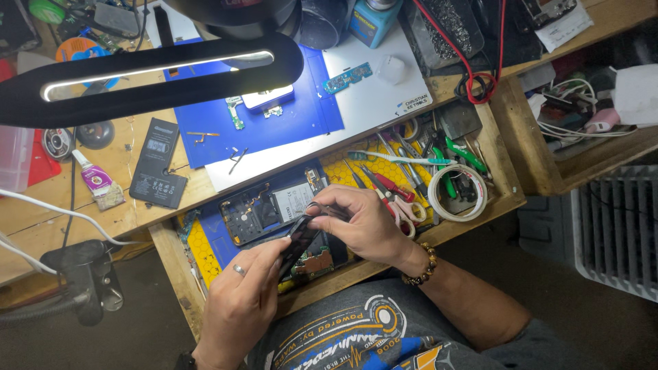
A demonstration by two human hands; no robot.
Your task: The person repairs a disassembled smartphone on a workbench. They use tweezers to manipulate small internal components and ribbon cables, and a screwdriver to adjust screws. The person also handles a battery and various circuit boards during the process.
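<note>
A: What's the left hand (240, 301) got?

B: Fingers clamped round the lower end of a dark, slim phone part (299, 238), held tilted over the open drawer (507, 199). Ring on one finger.

A: And the right hand (360, 223)?

B: Fingers pinched together at the part's top end, w/ a thin dark tool (334, 211) in the pinch. Can't tell what kind. Beaded bracelet (421, 266) on that wrist.

A: What's under the hands?

B: An opened phone (271, 209), back off, lying in the drawer on a blue mat, just below the part. Apart from it, not touching as far as the view shows.

A: Rest of the drawer?

B: To the right: toothbrush (397, 159), red-handled scissors (394, 195), green-handled pliers (456, 161), a tape roll (458, 192).

A: And the bench?

B: Black phone battery (159, 163) well to the left, glue tube (97, 179) beside it. Blue work mat (274, 116) w/ small circuit boards (348, 77) nearby. Black lamp head (137, 75) hangs across the top of the view.
</note>
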